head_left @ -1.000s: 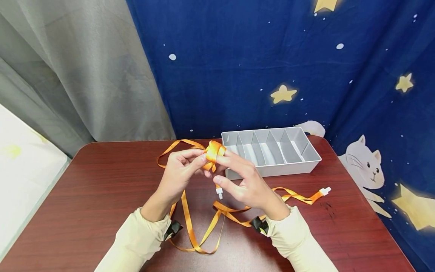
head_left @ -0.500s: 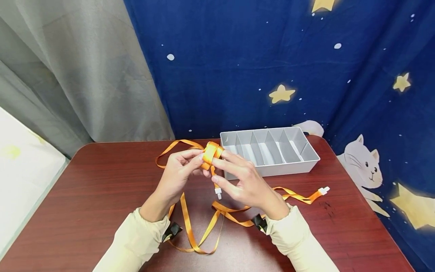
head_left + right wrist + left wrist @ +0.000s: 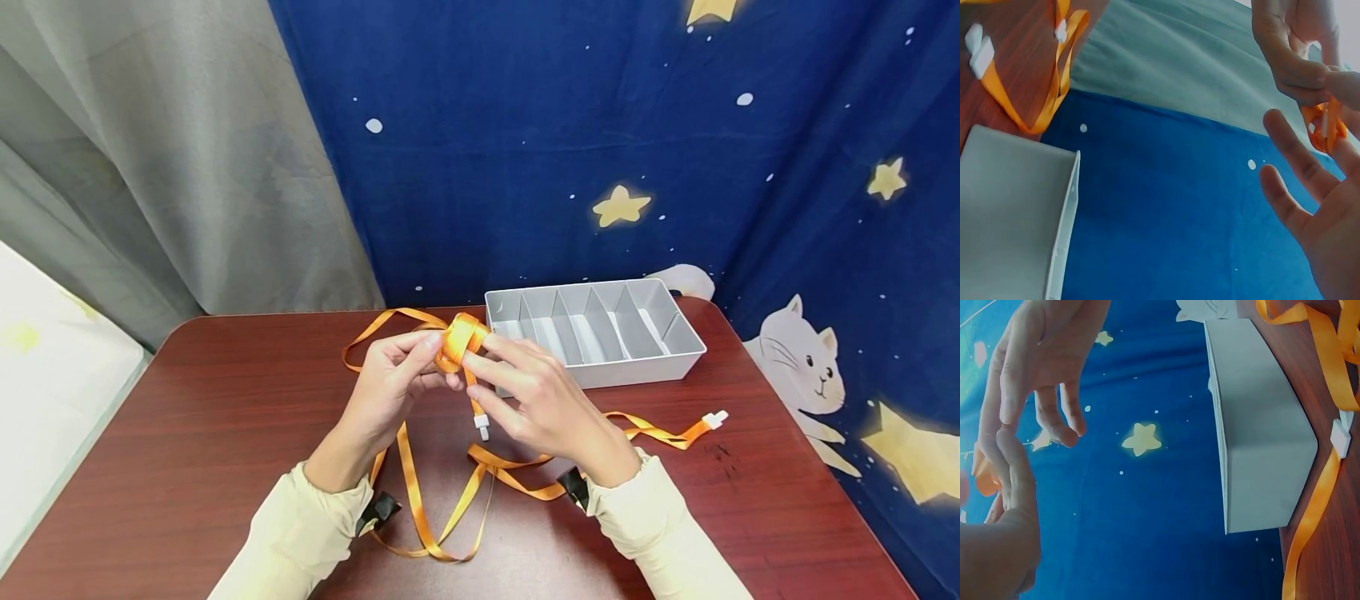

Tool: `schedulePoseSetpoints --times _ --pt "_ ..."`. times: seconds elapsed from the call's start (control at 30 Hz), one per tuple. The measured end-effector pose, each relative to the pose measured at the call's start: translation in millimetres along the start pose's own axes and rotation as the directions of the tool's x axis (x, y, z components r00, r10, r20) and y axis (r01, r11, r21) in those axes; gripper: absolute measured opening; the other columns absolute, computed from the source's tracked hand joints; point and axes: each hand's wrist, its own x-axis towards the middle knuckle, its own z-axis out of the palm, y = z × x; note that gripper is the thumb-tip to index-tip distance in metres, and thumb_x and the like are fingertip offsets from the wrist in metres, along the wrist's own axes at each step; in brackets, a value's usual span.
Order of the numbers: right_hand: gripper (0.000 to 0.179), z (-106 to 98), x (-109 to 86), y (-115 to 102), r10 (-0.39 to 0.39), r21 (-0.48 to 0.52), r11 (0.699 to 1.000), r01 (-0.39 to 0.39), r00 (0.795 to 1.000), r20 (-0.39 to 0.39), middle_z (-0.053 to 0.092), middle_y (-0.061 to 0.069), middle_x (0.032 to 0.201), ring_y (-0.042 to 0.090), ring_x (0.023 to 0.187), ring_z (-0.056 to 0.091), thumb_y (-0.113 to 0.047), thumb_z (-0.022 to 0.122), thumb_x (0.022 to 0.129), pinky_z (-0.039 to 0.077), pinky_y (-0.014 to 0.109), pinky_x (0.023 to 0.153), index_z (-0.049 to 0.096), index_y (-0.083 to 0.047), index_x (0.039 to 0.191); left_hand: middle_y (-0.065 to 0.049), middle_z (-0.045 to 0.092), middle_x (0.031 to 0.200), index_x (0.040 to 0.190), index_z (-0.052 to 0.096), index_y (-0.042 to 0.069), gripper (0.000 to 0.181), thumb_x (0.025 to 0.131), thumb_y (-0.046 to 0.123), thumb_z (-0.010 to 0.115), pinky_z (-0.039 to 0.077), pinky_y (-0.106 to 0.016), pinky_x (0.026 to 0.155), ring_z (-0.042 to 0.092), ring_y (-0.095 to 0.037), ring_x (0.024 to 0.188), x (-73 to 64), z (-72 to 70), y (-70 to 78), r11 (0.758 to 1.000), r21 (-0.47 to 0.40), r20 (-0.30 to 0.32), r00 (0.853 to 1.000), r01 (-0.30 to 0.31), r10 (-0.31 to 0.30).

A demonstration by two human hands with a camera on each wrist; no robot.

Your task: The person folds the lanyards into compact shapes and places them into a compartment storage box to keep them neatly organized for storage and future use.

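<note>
An orange lanyard point(image 3: 462, 335), wound into a small flat coil, is held above the table between both hands. My left hand point(image 3: 382, 387) pinches the coil's left side between thumb and fingers. On the other side, the fingers of my right hand point(image 3: 543, 396) hold the coil, their tips at its right edge. The right wrist view shows the coil point(image 3: 1316, 122) at the fingertips, with two right fingers spread away from it. Fingers mostly hide the coil point(image 3: 986, 481) in the left wrist view. A strap with a white clip point(image 3: 482, 423) shows just below the coil.
A grey divided box point(image 3: 596, 333) with several compartments stands at the table's back right. Loose orange lanyards point(image 3: 420, 500) loop over the reddish-brown table point(image 3: 225, 433), one ending in a white clip point(image 3: 715, 419) at right. Curtains point(image 3: 480, 150) hang behind the table.
The coil has turned and shifted slightly left between my hands. My right fingers have moved left with it, and the right thumb is now less visible. The box and loose lanyards stay put.
</note>
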Motion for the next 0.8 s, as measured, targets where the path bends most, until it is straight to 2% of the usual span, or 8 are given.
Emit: schedulePoseSetpoints --times 0.2,0.33,0.6,0.8 --pt "0.030 1.4 2.2 -2.0 -0.089 -0.143 0.985 0.093 0.995 0.033 0.066 0.008 0.120 0.023 0.101 0.064 -0.020 0.069 0.091 0.050 0.041 0.093 0.072 -0.012 0.120 -0.008 0.073 0.097 0.112 0.069 -0.005 0.022 0.096 0.008 0.062 0.059 -0.035 0.075 0.071 -0.019 0.074 1.4 -0.2 0.1 0.994 0.104 -0.047 0.999 0.033 -0.028" --pt "0.027 1.7 2.2 -3.2 -0.096 -0.130 0.987 0.100 0.995 0.037 0.067 0.007 0.118 0.022 0.099 0.064 -0.021 0.069 0.091 0.050 0.040 0.092 0.073 -0.013 0.117 -0.007 0.074 0.095 0.115 0.066 -0.010 0.026 0.094 0.006 0.064 0.059 -0.036 0.075 0.071 -0.019 0.077 2.5 -2.0 0.7 0.989 0.129 -0.043 0.997 0.068 -0.063" --pt "0.030 1.1 0.3 -3.0 -0.103 -0.081 0.991 0.107 0.993 0.059 0.066 0.005 0.114 0.022 0.094 0.063 -0.024 0.072 0.089 0.049 0.039 0.091 0.073 -0.014 0.118 -0.007 0.074 0.090 0.106 0.071 0.001 0.016 0.093 0.007 0.064 0.059 -0.033 0.074 0.071 -0.017 0.074 3.4 -8.3 4.5 0.976 0.106 -0.013 0.982 0.188 -0.187" --pt "0.029 2.7 0.1 -4.7 -0.135 -0.109 0.984 0.141 0.989 0.055 0.067 0.006 0.112 0.022 0.094 0.063 -0.025 0.068 0.092 0.050 0.038 0.092 0.072 -0.013 0.119 -0.007 0.074 0.088 0.102 0.073 0.005 0.013 0.094 0.007 0.063 0.059 -0.031 0.073 0.071 -0.015 0.070 3.7 -10.9 7.6 0.965 0.115 0.008 0.971 0.237 -0.239"
